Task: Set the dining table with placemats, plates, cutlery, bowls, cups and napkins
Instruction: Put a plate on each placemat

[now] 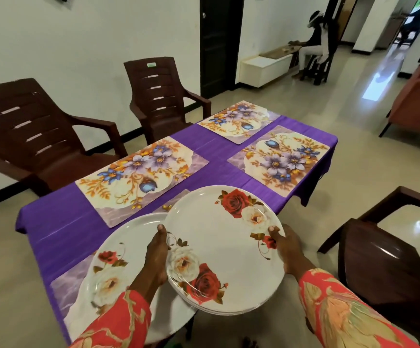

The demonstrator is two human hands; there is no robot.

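I hold a stack of white plates with red and cream roses [225, 249] above the near end of the table. My left hand [157, 257] grips the stack's left rim and my right hand [288, 249] grips its right rim, thumbs on top. One more rose plate [113, 270] lies on the near-left placemat [68, 287], partly hidden by my left arm. Three floral placemats lie bare: one at mid-left [138, 179], one at far left [239, 121], one at far right [281, 159]. A fourth placemat [176, 200] peeks out behind the stack.
A purple cloth [60, 227] covers the table. Two brown plastic chairs [38, 136] [161, 96] stand along its left side, and another dark chair [389, 262] stands at the near right. A person sits far back by a white bench [266, 69]. An orange sofa [417, 101] is at the right.
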